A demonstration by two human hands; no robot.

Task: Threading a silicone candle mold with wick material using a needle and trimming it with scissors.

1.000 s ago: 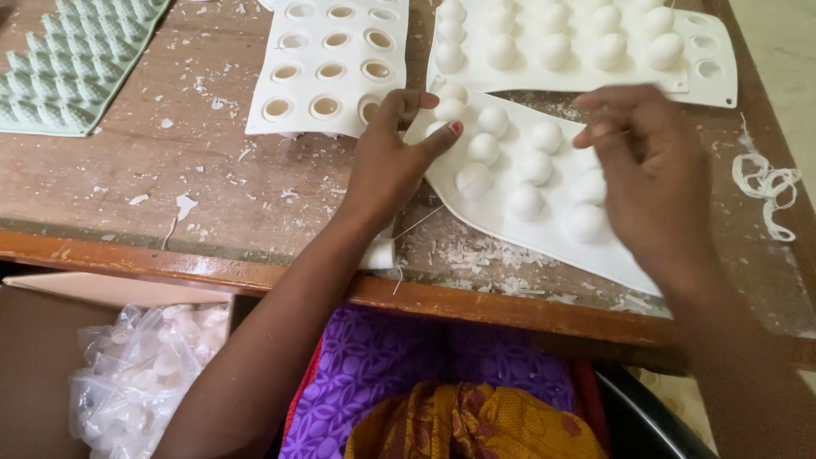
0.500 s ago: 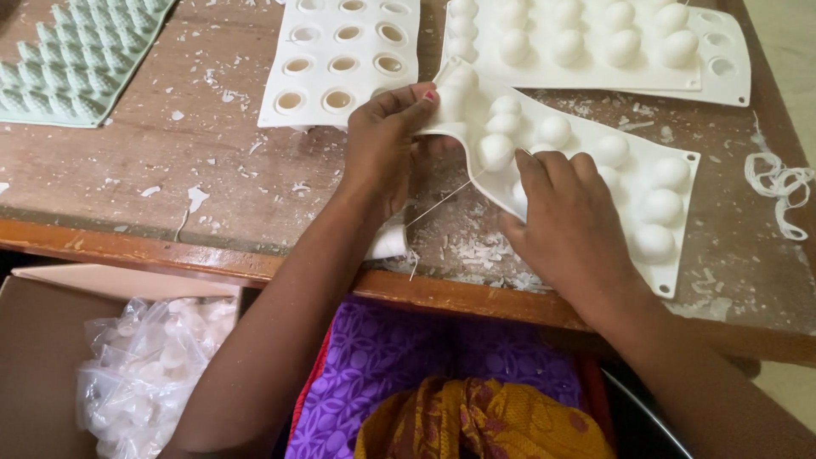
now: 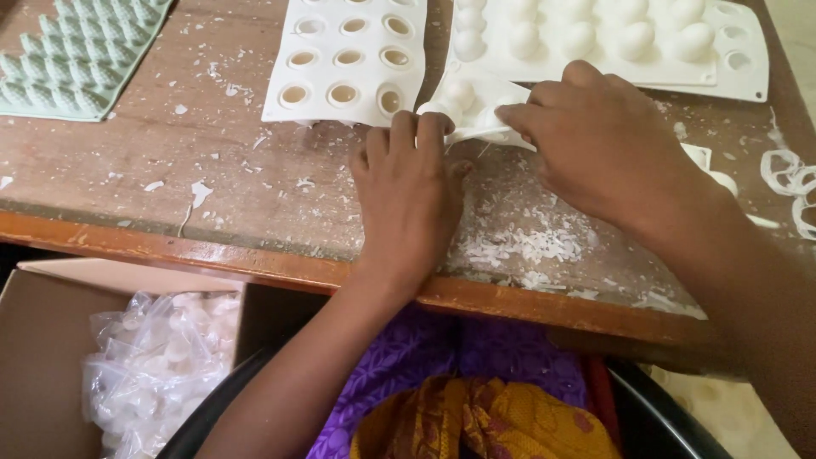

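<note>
A white flexible mould tray (image 3: 470,100) with round domes lies on the worn wooden table (image 3: 212,195), mostly hidden under my hands. My left hand (image 3: 408,191) presses on its near left corner, fingertips curled over the edge. My right hand (image 3: 599,140) covers the tray's middle and pinches its edge beside the left fingertips. Both hands grip the same tray. White flakes (image 3: 527,242) are scattered on the wood just in front of it.
Another white mould (image 3: 348,59) with open round cups lies at the back centre, a dome-filled white tray (image 3: 612,38) at the back right, a pale green spiked mould (image 3: 72,59) far left. A cardboard box (image 3: 51,340) with a plastic bag (image 3: 157,365) of white pieces stands below the table edge. White ring scraps (image 3: 786,174) lie right.
My right hand has slid left over the tray, covering most of it, and now pinches its edge next to my left fingers. The tray sits further under both hands.
</note>
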